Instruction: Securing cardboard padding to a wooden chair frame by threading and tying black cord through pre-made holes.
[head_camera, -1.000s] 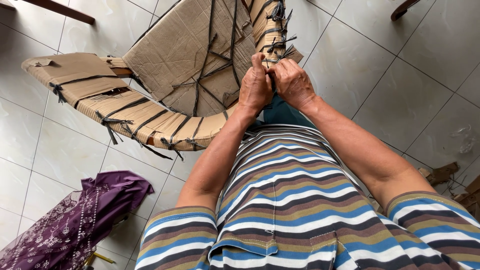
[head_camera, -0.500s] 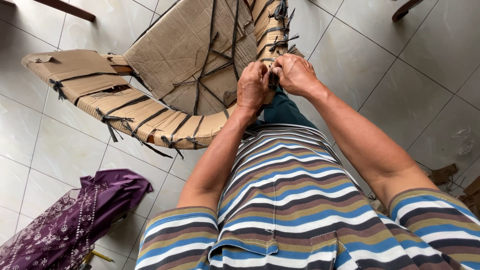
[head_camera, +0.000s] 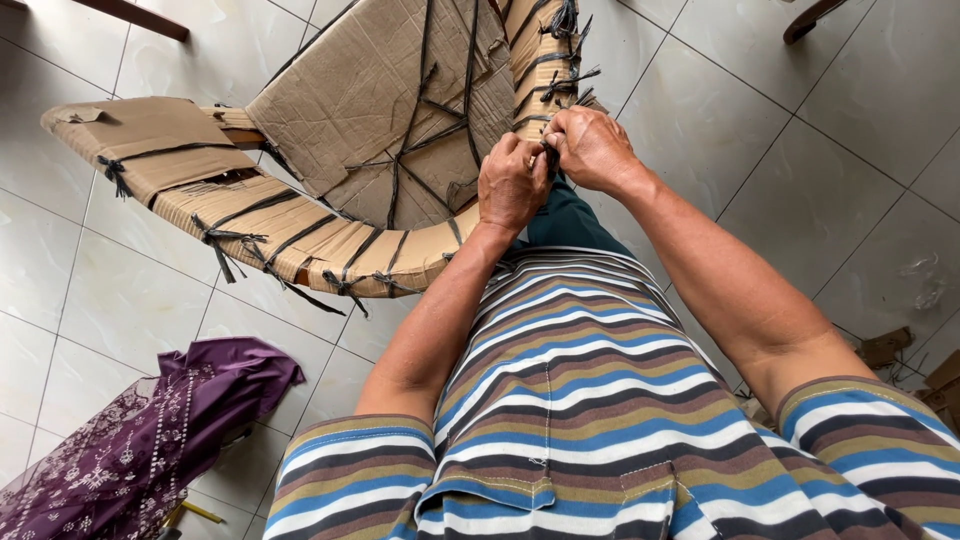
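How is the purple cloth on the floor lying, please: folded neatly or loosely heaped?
Loosely heaped. The purple cloth lies crumpled on the tiled floor, its edges uneven and bunched in wrinkles, with no flat, squared folds.

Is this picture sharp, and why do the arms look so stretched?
Head view: sharp throughout, soft even daylight, faint sheen on the floor tiles; wide-angle lens stretches the forearms, shrinking the left hand and right hand at the cardboard-wrapped frame.

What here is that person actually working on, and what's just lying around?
In use: left hand and right hand, gripping a black strap on the cardboard-wrapped chair.
Lying about: purple cloth, cardboard scraps.
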